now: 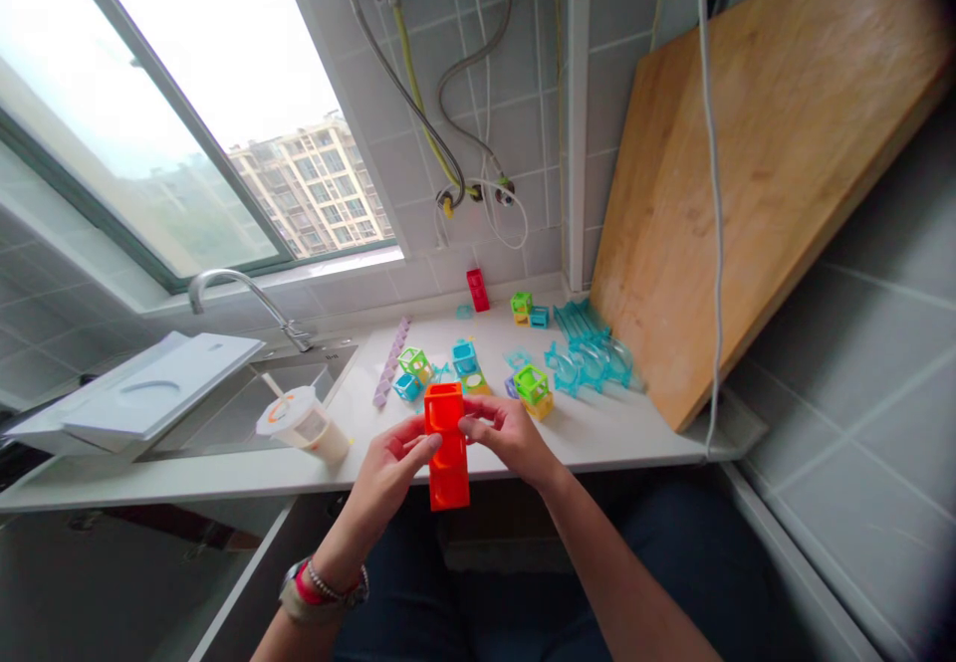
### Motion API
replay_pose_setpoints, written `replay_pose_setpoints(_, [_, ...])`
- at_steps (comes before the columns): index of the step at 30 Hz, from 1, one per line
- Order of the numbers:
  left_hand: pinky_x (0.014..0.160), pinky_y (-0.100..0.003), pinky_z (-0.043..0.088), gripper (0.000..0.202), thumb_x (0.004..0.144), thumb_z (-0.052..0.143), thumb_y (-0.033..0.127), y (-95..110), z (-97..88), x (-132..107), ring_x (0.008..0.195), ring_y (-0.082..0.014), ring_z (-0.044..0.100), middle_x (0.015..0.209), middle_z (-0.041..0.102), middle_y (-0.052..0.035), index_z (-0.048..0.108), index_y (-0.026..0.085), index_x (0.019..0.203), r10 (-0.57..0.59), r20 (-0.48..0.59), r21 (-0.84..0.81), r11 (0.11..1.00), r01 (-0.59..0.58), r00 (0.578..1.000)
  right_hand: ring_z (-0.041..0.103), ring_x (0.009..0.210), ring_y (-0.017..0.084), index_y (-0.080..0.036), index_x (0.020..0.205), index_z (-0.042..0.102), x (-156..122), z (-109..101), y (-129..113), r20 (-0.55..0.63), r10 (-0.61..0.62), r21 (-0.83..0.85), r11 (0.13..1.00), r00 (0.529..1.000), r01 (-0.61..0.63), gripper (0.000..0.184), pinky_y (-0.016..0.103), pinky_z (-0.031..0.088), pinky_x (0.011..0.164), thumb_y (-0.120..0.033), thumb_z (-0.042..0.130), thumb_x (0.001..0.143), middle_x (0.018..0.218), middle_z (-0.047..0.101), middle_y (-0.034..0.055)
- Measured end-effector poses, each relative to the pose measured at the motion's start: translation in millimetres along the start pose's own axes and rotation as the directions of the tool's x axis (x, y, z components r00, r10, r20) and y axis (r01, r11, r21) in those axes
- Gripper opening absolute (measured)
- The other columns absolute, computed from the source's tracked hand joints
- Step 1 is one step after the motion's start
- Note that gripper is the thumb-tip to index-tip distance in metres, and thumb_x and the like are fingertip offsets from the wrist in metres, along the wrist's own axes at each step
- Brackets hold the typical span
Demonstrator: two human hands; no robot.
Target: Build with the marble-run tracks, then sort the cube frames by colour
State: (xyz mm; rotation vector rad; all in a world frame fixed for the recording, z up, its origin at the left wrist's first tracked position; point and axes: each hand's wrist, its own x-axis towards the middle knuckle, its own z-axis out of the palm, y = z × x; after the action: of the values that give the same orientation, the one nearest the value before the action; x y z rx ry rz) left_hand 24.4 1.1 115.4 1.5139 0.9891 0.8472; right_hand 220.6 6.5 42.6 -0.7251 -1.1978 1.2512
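An orange-red stack of hollow toy blocks (pixel 448 458) is held upright in front of the counter edge. My left hand (pixel 394 463) grips its left side, thumb on the near face. On the right side, the fingers and thumb of my right hand (pixel 508 431) close on its upper part. Just beyond lie small block clusters: a blue and yellow one (pixel 464 358), a green and blue one (pixel 413 363), and a green and yellow one (pixel 533 383).
A lidded drink cup with a straw (pixel 306 425) stands at the counter's left, by the sink (pixel 224 423) and tap (pixel 254 289). Translucent blue track pieces (pixel 590 358) lie right, below a leaning wooden board (pixel 732 164). A purple strip (pixel 392 361) and red block (pixel 477 290) are farther back.
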Motion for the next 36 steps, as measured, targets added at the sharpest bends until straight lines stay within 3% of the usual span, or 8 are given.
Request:
replay_pose_setpoints(5, [0.101,-0.039,0.056,0.045,0.090,0.077,0.049,0,-0.3,-1,0.108,-0.0305,0.076,0.120,0.081,-0.0107,0.077,0.017,0.123,-0.039,0.009,-0.004,0.999,0.039,0.999,0.074,0.101,0.029,-0.016,0.130,0.075,-2,-1,-5,-0.005,-0.009,-0.022,1.000,1.000,0.009,0.056,0.042,0.061,0.087,-0.052,0.079,0.088,0.105,0.080,0.0097])
replay_pose_setpoints(16, [0.097,-0.039,0.059,0.051,0.083,0.083,0.052,3,6.1,-1,0.112,-0.0329,0.075,0.116,0.082,-0.0114,0.079,0.018,0.121,-0.061,-0.059,0.001,0.998,0.061,0.996,0.075,0.103,0.029,-0.015,0.118,0.077,-1,-5,-10,0.036,0.002,0.064,0.998,0.999,-0.005,0.050,0.040,0.065,0.081,-0.050,0.083,0.083,0.108,0.080,0.0122])
replay_pose_setpoints(25, [0.079,-0.034,0.063,0.055,0.082,0.084,0.052,2,4.8,-2,0.108,-0.0331,0.076,0.118,0.080,-0.0139,0.077,0.017,0.124,-0.137,-0.044,-0.048,0.990,0.135,0.990,0.076,0.099,0.027,-0.014,0.119,0.076,-1,-7,-8,0.050,0.019,0.096,0.995,0.999,-0.024,0.051,0.040,0.067,0.079,-0.048,0.084,0.081,0.108,0.080,0.0124])
replay_pose_setpoints(36, [0.074,-0.035,0.064,0.059,0.080,0.084,0.055,2,4.3,-2,0.105,-0.0340,0.077,0.116,0.081,-0.0135,0.077,0.018,0.126,-0.166,-0.050,-0.049,0.985,0.163,0.985,0.075,0.095,0.025,-0.013,0.113,0.076,-2,-6,-17,0.037,0.059,0.101,0.993,0.998,-0.062,0.051,0.034,0.065,0.074,-0.049,0.087,0.078,0.103,0.079,0.0103])
